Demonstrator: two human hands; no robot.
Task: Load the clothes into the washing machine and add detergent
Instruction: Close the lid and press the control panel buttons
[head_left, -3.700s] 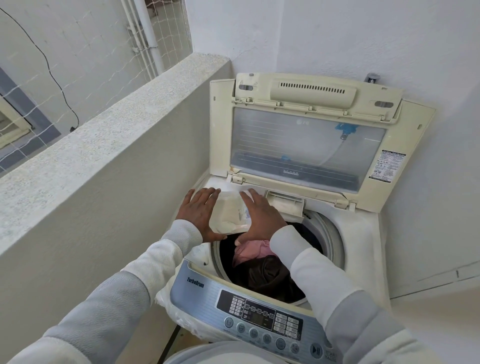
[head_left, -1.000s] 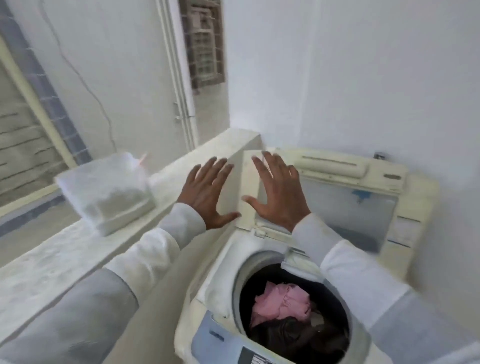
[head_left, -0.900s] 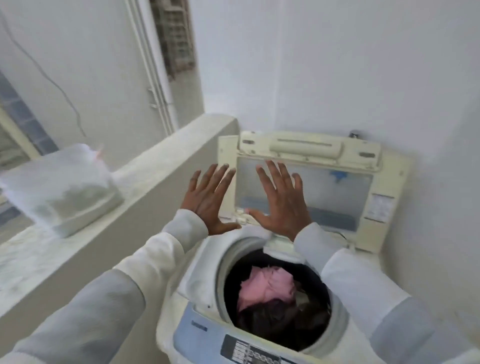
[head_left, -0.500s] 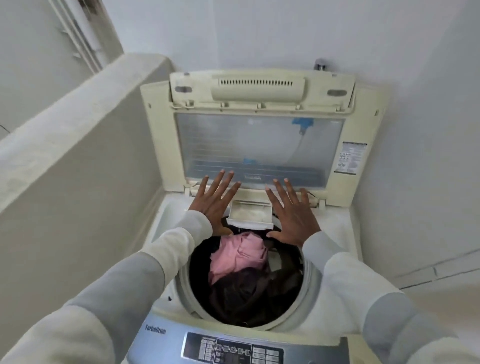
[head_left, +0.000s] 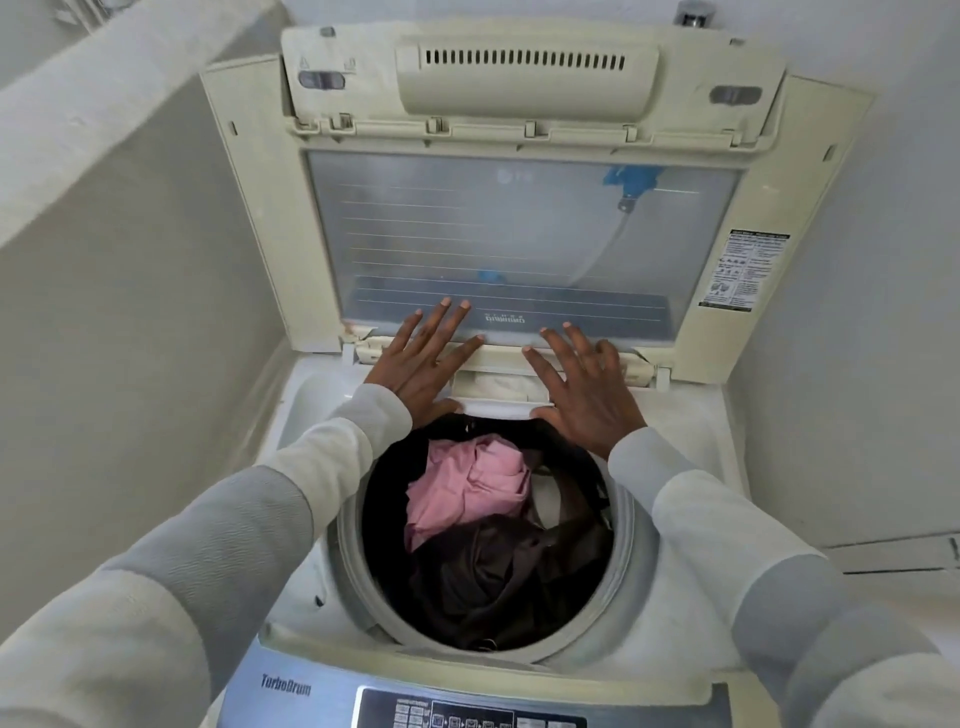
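In the head view, the left hand and the right hand are both wide open with spread fingers and hold nothing, one on each side of the detergent drawer at the back edge of the washing machine. Half a second ago they were at the same place; now the left fingertips reach a little higher, over the lower edge of the raised lid. The pink garment lies on the dark clothes inside the drum, as before
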